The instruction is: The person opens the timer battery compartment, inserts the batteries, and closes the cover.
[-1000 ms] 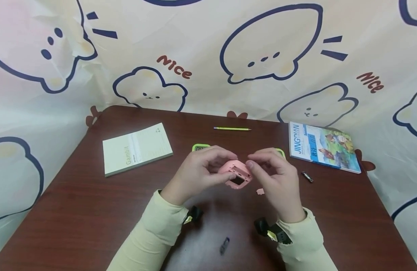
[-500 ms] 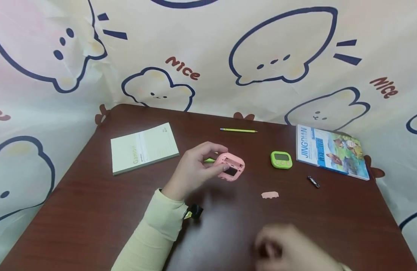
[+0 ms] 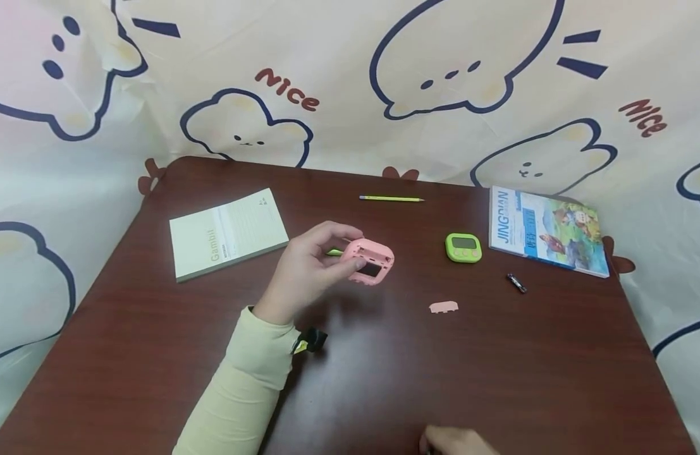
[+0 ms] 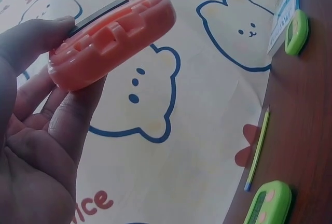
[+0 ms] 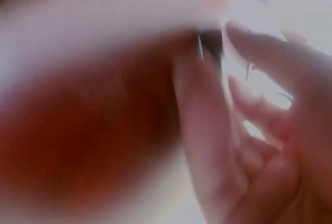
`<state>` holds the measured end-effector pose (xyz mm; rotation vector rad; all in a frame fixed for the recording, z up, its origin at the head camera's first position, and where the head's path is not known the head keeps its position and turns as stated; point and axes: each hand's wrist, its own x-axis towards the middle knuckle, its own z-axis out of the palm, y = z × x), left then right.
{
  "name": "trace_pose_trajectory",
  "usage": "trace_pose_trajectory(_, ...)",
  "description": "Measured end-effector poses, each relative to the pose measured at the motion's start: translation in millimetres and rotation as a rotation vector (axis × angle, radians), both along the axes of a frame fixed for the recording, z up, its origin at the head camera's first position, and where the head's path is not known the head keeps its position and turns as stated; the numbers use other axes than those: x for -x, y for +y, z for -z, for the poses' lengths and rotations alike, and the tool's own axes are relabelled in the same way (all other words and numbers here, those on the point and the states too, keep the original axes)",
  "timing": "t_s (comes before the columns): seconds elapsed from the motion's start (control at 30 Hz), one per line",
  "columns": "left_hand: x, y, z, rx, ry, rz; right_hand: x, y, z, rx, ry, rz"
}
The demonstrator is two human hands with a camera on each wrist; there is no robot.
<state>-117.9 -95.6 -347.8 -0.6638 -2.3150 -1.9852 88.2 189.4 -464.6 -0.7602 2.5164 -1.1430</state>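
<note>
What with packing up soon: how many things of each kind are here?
Timers: 3 (pink square plastic timer in left hand, green plastic timer, second green timer)
Books: 2 (pale green notepad, blue picture book)
Yellow-green pencil: 1
Small pink plastic cover: 1
Small dark cylinder: 1
Total: 8

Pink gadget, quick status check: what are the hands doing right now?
Left hand grips the pink timer above the table. Right hand at bottom edge, blurred. Pink cover piece lies loose; nothing blocking.
</note>
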Motion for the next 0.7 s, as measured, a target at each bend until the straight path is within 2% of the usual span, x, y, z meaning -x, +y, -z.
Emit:
trace_pose_trajectory(0.03,-1.0,0.3,-0.6,-0.017,-0.016,0.008,10.3,-0.6,-7.4,-0.035,0.167,-0.01)
trace_pose_trajectory(0.07,-2.0,0.8,-1.2,-0.03,-0.028,0.014,21.3,-1.7,-15.7,-0.085,0.178,0.019)
trace_pose_trajectory(0.1,-3.0,1.4,-1.6,-0.043,-0.036,0.018,27.3,-5.3,-24.6,-0.122,0.112,0.099)
trace_pose_trajectory(0.13,-3.9,2.0,-2.3,-0.055,-0.039,0.02,36.5,-7.9,-32.0,-0.146,0.103,0.141)
trace_pose_trajectory(0.2,-4.8,3.7,-3.8,-0.078,-0.023,0.024,57.3,-12.6,-47.1,-0.133,0.088,0.222)
trace_pose_trajectory(0.27,-5.2,5.5,-5.2,-0.089,0.004,0.021,78.0,-16.8,-63.0,-0.042,0.109,0.306)
trace_pose_trajectory(0.33,-5.8,6.9,-6.7,-0.096,0.02,0.018,96.0,-21.0,-79.4,0.101,0.123,0.381)
trace_pose_trajectory(0.43,-6.8,8.7,-7.8,-0.095,0.018,0.014,114.6,-25.9,-102.4,0.314,0.14,0.419)
trace_pose_trajectory(0.5,-7.8,9.9,-8.1,-0.098,0.008,0.016,121.9,-28.1,-115.3,0.414,0.135,0.421)
trace_pose_trajectory(0.7,-10.9,15.3,-8.3,-0.112,-0.002,0.038,133.1,-34.4,-137.4,0.543,0.17,0.456)
